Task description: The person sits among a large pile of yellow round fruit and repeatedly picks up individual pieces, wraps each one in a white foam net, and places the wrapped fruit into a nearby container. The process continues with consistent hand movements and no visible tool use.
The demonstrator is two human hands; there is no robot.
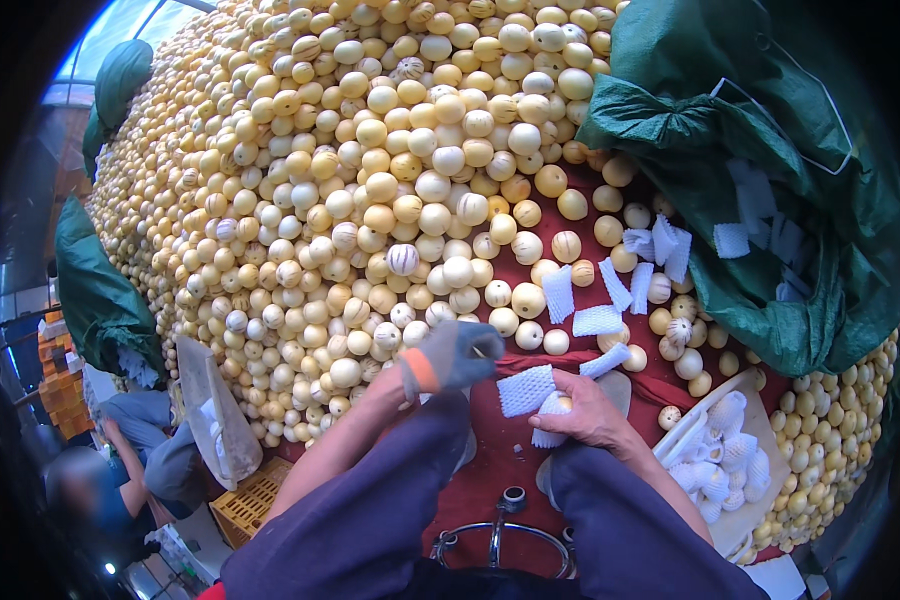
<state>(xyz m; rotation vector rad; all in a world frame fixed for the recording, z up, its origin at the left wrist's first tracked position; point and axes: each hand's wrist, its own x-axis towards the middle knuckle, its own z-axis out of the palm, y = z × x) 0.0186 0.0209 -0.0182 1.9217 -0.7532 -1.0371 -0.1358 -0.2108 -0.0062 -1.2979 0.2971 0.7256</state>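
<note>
My left hand, in a grey glove with an orange cuff, is raised at the centre, fingers curled; what it holds, if anything, I cannot make out. To its right, my bare right hand grips white foam mesh sleeves, with part of a cream fruit showing among its fingers. More flattened sleeves lie just above, on loose yellow, faintly striped fruit and red cloth.
A huge fruit heap rises ahead. Green sacks lie right and left. A container of sleeved fruit is at lower right, a grey padded board and yellow crate lower left. Another person sits at far left.
</note>
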